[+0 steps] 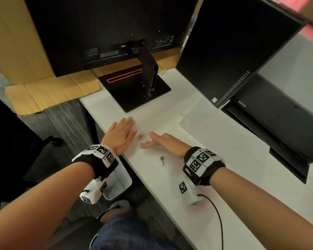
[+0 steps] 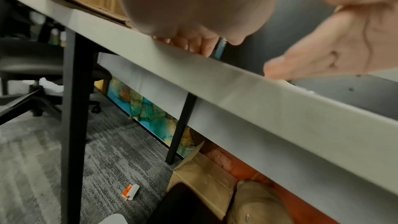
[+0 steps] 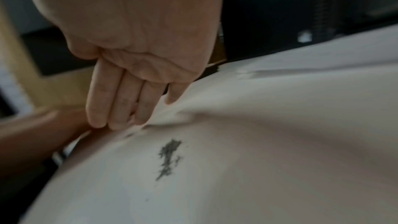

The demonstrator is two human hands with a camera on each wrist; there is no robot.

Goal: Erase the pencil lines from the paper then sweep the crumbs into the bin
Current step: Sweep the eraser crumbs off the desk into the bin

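Observation:
A white sheet of paper [image 1: 163, 121] lies on the white desk [image 1: 224, 168], hard to tell from it. My left hand [image 1: 124, 128] lies flat on the desk's left edge with straight fingers, holding nothing. My right hand [image 1: 152, 140] stands just right of it, on its edge, with its straight fingers [image 3: 120, 105] touching the paper [image 3: 269, 125]. A small dark pile of eraser crumbs [image 1: 162, 160] lies near my right wrist, and the right wrist view shows this crumb pile [image 3: 169, 157] just behind the fingertips. A white bin [image 1: 124, 184] stands on the floor below the desk's edge, under my left wrist.
A monitor stand [image 1: 134, 89] and a black monitor [image 1: 233, 51] stand at the back, and a laptop [image 1: 278, 127] at the right. Cardboard [image 1: 49, 92] lies to the left of the desk. An orange-and-white wrapper [image 2: 130, 192] lies on the carpet. A black cable [image 1: 217, 213] runs from my right wrist.

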